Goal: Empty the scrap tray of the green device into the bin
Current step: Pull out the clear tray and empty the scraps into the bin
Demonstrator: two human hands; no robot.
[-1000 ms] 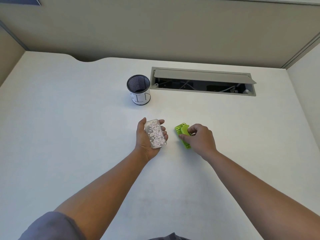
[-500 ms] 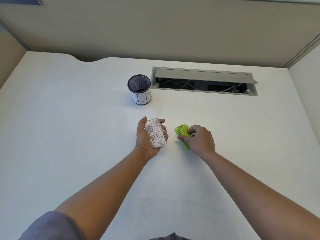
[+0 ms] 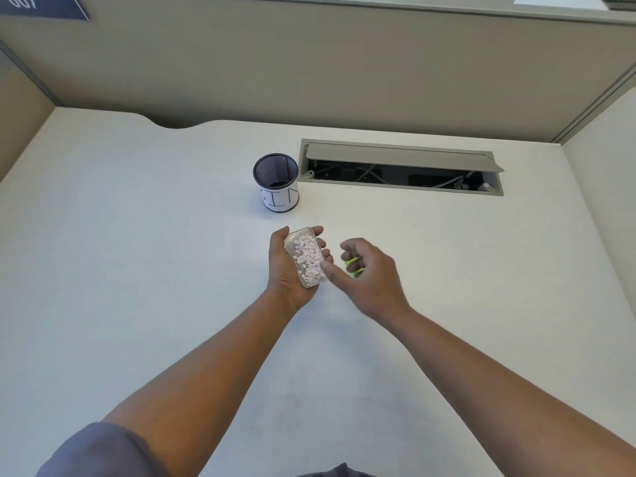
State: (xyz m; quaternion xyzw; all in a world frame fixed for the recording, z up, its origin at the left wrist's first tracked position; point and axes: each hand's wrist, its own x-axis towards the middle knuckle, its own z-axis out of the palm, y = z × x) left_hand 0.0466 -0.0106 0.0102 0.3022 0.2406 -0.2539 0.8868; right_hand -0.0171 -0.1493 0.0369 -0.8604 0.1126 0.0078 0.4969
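Observation:
My left hand [image 3: 284, 275] lies palm up on the white desk and holds the clear scrap tray [image 3: 307, 258], which is full of small pale paper dots. My right hand [image 3: 373, 275] hovers just right of it with fingers loosely apart, thumb tip close to the tray's near right corner. The green device [image 3: 351, 262] shows only as slivers between those fingers; most of it is hidden beneath the hand. The bin [image 3: 277, 182], a black mesh cup with a white label, stands upright behind my left hand.
An open cable slot [image 3: 399, 170] with a raised grey flap is set into the desk, right of the bin. Beige partition walls close off the back and sides. My dark sleeve [image 3: 99, 452] shows at the bottom left.
My right hand has let go of the green device, lifted and shifted left toward the tray. My left hand still holds the tray in much the same place.

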